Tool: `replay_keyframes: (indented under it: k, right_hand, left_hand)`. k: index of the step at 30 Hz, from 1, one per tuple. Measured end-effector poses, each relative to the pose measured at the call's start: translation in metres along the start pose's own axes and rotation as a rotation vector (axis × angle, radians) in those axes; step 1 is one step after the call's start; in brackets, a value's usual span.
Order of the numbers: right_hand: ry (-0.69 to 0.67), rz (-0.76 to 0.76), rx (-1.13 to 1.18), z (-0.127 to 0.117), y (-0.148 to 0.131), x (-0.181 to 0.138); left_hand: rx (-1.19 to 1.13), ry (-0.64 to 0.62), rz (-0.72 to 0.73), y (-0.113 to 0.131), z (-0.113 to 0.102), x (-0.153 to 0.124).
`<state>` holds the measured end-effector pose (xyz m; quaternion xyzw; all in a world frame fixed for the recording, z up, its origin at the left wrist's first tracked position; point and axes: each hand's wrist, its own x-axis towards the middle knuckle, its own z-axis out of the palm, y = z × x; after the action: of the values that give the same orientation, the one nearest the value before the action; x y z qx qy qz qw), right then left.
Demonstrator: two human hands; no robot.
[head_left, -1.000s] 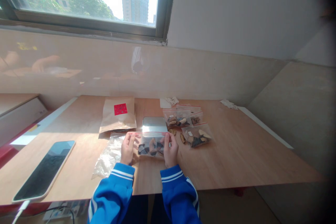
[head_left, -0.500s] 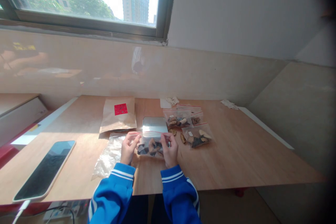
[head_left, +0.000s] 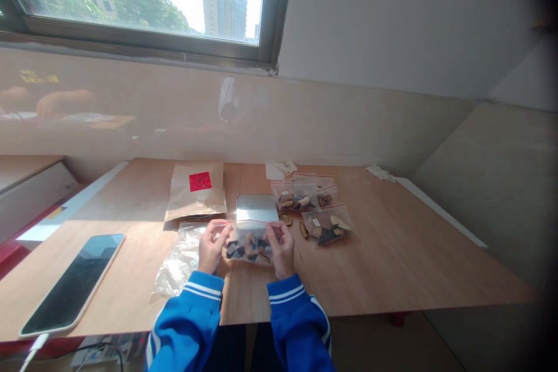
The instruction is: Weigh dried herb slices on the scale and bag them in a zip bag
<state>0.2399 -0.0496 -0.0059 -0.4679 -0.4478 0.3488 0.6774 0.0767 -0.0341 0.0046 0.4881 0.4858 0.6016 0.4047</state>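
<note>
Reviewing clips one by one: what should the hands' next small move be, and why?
I'd suggest pinching along the thin red top strip of the clear rectangular plastic bag with the right hand while the left hand steadies it. Both hands grip the bag's top near opposite ends, dark and brown pieces lie inside, and whether the strip is sealed cannot be told.

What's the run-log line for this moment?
left hand: pinching clear bag | right hand: pinching same bag | phone: on table
</note>
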Motion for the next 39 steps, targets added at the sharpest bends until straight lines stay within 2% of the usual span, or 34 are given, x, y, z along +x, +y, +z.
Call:
replay_keyframes:
  k: [9, 14, 21, 25, 30, 39]
  right_hand:
    - [-0.061, 0.066, 0.055, 0.002, 0.004, 0.002]
    - [-0.115, 0.058, 0.004, 0.003, 0.002, 0.004]
    - [-0.043, 0.044, -0.028, 0.001, 0.001, 0.005]
    - [0.006, 0.035, -0.037, 0.0, 0.004, 0.006]
    - [-0.008, 0.054, -0.013, 0.0, 0.005, 0.006]
    - [-0.062, 0.104, 0.07, 0.003, -0.001, 0.003]
  left_hand:
    - [-0.027, 0.027, 0.024, -0.008, -0.001, -0.001]
    - [-0.029, 0.037, 0.071, -0.004, 0.001, -0.006]
    - [0.067, 0.027, 0.173, 0.006, 0.007, -0.009]
    - [0.04, 0.001, 0.163, 0.0, 0.005, -0.008]
    - [0.067, -0.028, 0.106, -0.009, 0.003, -0.004]
    - [0.121, 0.122, 0.053, 0.0, 0.011, -0.009]
